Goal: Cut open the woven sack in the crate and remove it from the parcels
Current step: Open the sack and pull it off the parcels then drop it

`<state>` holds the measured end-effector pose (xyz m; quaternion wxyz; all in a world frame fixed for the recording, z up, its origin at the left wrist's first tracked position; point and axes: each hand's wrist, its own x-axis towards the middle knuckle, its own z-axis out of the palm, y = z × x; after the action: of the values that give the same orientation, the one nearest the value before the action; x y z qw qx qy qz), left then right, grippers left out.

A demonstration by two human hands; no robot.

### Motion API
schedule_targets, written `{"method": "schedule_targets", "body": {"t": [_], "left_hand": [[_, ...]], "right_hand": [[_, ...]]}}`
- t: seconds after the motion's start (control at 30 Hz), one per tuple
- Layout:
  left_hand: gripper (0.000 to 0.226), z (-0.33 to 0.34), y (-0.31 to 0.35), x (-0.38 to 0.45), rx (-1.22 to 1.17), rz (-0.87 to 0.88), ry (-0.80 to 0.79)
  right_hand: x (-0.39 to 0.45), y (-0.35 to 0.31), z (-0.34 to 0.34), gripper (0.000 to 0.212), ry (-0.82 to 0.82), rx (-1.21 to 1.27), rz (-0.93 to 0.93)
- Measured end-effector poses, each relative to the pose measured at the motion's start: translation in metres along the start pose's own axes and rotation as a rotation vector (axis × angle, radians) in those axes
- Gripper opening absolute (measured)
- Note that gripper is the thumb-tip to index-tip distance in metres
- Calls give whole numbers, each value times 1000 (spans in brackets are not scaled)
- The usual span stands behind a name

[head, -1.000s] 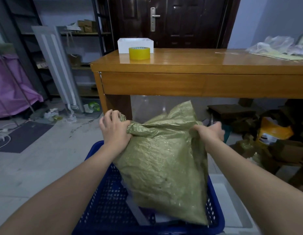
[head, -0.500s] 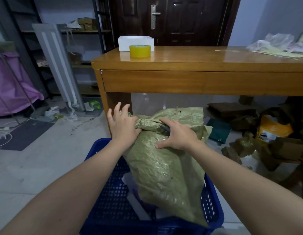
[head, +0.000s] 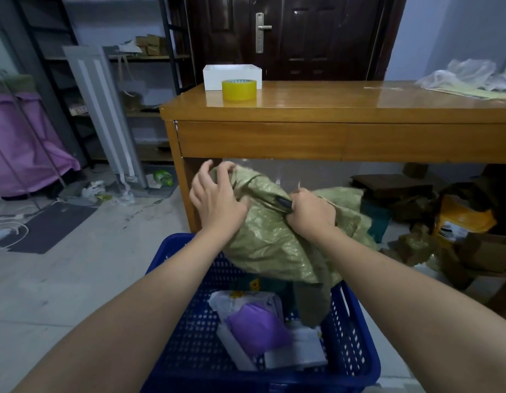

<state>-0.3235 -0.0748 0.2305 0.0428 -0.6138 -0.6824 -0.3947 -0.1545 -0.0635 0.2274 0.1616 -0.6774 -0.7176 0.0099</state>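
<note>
The left hand [head: 217,199] rests on the upper part of the green woven sack [head: 274,245] with its fingers loosely bent and spread, while the right hand [head: 311,214], just beside it, is closed around a bunch of the sack together with a dark tool [head: 283,202] whose kind I cannot tell. The sack hangs raised under both hands, above the far end of the blue crate [head: 356,330]. Below the forearms, the parcels [head: 257,327], white and purple, lie uncovered in the crate.
</note>
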Motion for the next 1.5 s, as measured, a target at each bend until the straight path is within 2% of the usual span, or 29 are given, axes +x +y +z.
{"method": "schedule_targets", "body": {"t": [0.07, 0.13, 0.2, 0.23, 0.33, 0.4, 0.5, 0.53, 0.6, 0.7, 0.83, 0.87, 0.93, 0.97, 1.03, 1.13, 1.17, 1.23, 1.27, 1.33, 1.43, 1.5], "left_hand": [[46, 3, 9, -13, -104, 147, -39], [33, 6, 16, -27, -283, 316, -289], [28, 15, 15, -37, -176, 435, -444], [28, 22, 10, -40, -64, 450, -432], [28, 34, -10, -38, 131, 288, -299], [35, 33, -16, -32, 130, 122, -225], [55, 25, -15, -18, -155, -281, -83], [62, 21, -17, -13, -282, -415, -92], [70, 14, -22, -8, -547, -557, -249], [76, 17, -21, -11, -709, -572, -517], [128, 30, -7, -6, -1056, -662, -626], [125, 31, -7, -5, -1108, -675, -653], [86, 28, -4, -5, -1112, -686, -636], [72, 28, -4, -4, -1073, -693, -578], [75, 33, -8, 1, -1003, -693, -481], [61, 32, -11, 5, -947, -730, -366], [57, 34, -14, 6, -918, -747, -358], [56, 34, -17, 5, -869, -773, -343], [59, 33, -17, 3, -846, -789, -333], [64, 34, -20, 1, -814, -787, -319], [53, 30, -21, 2, -773, -713, -348], [40, 26, -22, 3, -792, -707, -382]], "right_hand": [[0, 5, 2, 11, 68, 75, 90], [0, 8, 5, 10, 96, 113, 114], [0, 7, 3, 9, 56, 231, 186], [0, 7, -2, 8, 13, 376, 235], [-3, 5, -17, 7, -152, 936, 351], [-6, 7, -21, 8, -237, 1118, 424], [-8, 16, -15, 9, -303, 1313, 524], [-8, 20, -13, 7, -329, 1383, 538], [-10, 26, -12, 7, -384, 1536, 552], [-14, 27, -14, 19, -448, 1687, 602], [-14, 27, -9, 21, -492, 1799, 646], [-15, 27, -9, 21, -490, 1814, 653], [-17, 29, -11, 22, -486, 1827, 675], [-18, 28, -13, 21, -490, 1807, 688], [-17, 27, -15, 18, -454, 1653, 682], [-13, 29, -4, 71, -142, 1410, 566], [-16, 27, -4, 79, -35, 1358, 471], [-21, 24, -6, 79, 63, 1302, 207], [-22, 24, -5, 75, 24, 1266, 82], [-22, 27, -7, 71, -168, 1130, -72], [-17, 32, -13, 94, -431, 916, -58], [-12, 32, -11, 104, -474, 685, -20]]}}
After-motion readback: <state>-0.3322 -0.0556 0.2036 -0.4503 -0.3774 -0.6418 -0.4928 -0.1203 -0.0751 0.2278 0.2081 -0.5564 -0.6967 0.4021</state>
